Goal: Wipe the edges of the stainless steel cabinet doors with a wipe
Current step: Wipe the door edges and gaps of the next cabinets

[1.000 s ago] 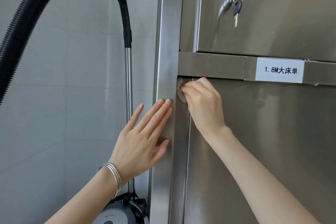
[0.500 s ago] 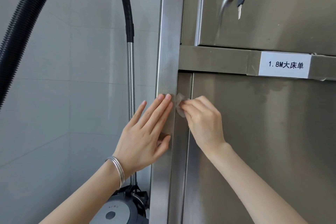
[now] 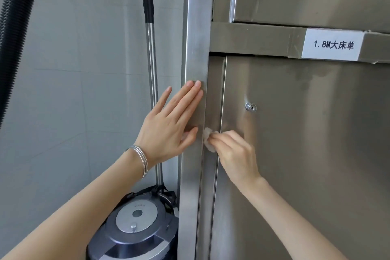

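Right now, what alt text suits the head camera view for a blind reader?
A right hand holds a white wipe against the left edge of a stainless steel cabinet door, while the left hand rests flat on the frame. A vacuum cleaner stands nearby.

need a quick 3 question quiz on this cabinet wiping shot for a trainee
1. True or false: the left hand lies flat, fingers straight, on the cabinet frame.
2. Which hand pinches the wipe? A) left B) right C) both
3. Fill in: the wipe is at the ____ edge of the lower door, lower than the lock.

Key: 1 true. 2 B, the right hand. 3 left.
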`<state>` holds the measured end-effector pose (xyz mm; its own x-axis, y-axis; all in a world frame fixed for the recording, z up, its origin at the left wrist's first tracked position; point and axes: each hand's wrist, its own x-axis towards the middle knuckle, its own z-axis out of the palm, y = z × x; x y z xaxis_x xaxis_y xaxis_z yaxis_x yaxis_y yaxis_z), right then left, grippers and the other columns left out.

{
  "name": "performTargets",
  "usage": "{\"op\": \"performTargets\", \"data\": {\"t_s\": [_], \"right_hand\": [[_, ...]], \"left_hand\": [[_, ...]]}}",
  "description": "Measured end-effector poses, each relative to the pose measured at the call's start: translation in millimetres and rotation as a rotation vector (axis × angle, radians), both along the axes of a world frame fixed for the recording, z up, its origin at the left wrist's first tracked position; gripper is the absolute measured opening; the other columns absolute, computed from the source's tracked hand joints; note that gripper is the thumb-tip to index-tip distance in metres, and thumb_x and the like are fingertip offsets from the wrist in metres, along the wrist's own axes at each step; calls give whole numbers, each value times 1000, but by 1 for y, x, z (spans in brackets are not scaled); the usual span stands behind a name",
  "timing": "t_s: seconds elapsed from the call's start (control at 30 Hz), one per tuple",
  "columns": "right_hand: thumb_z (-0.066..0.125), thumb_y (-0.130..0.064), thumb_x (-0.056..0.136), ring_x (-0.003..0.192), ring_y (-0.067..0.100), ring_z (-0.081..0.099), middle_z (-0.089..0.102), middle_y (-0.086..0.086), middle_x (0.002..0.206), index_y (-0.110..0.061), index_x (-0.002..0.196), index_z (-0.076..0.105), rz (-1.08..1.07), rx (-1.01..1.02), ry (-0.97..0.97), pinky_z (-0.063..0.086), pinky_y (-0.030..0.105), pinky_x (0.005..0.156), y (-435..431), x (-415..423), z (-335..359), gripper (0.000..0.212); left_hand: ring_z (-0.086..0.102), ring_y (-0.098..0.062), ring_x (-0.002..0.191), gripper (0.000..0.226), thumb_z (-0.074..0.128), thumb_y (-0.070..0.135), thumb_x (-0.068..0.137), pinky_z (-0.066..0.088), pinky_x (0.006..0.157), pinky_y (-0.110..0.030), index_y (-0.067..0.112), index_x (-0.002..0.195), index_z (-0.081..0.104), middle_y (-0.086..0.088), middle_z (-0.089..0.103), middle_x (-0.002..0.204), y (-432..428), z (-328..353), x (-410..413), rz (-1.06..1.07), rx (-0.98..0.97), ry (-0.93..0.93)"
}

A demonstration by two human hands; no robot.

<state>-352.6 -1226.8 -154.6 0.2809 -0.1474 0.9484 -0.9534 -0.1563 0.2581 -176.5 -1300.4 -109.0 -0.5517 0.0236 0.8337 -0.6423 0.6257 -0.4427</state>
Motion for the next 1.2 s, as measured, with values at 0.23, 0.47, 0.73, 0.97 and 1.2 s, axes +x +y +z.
{"op": "performTargets", "data": {"t_s": [0.23, 0.47, 0.73, 0.97, 1.2], "right_hand": [[78, 4, 71, 66, 20, 66, 74, -1, 83, -7, 79, 76, 36, -102, -290, 48, 22, 67, -9, 13, -24, 15], [70, 1, 77, 66, 18, 65, 74, -3, 80, -7, 77, 76, 33, -28, -274, 49, 22, 65, -4, 10, -59, 10], [78, 14, 66, 67, 20, 65, 73, 0, 80, -5, 76, 76, 10, 41, -317, 48, 19, 73, -4, 14, -121, 21], [65, 16, 74, 68, 22, 57, 70, 5, 76, 0, 75, 74, 23, 8, -351, 49, 25, 70, -12, 12, -133, 19], [60, 9, 80, 75, 19, 52, 70, 4, 80, -2, 79, 73, 21, 71, -303, 46, 23, 72, -9, 10, -117, 17]], "left_hand": [[19, -26, 149, 74, 56, 28, 85, 19, 121, -45, 0, 149, 31, -13, 24, 159, 1, -2, -4, -42, 13, 10], [52, -30, 130, 36, 48, 20, 83, 30, 116, -47, 3, 105, 71, -13, 67, 117, -7, 8, -19, -137, -292, -318], [64, -30, 98, 28, 47, 27, 81, 29, 117, -49, 5, 74, 64, -9, 63, 81, -15, 2, -22, -203, -388, -385], [63, -31, 89, 26, 47, 25, 78, 30, 115, -52, 4, 69, 59, -10, 58, 75, -17, -2, -25, -223, -417, -368], [63, -31, 87, 26, 46, 24, 78, 33, 114, -52, 4, 68, 59, -11, 59, 75, -17, -7, -27, -247, -398, -335]]}}
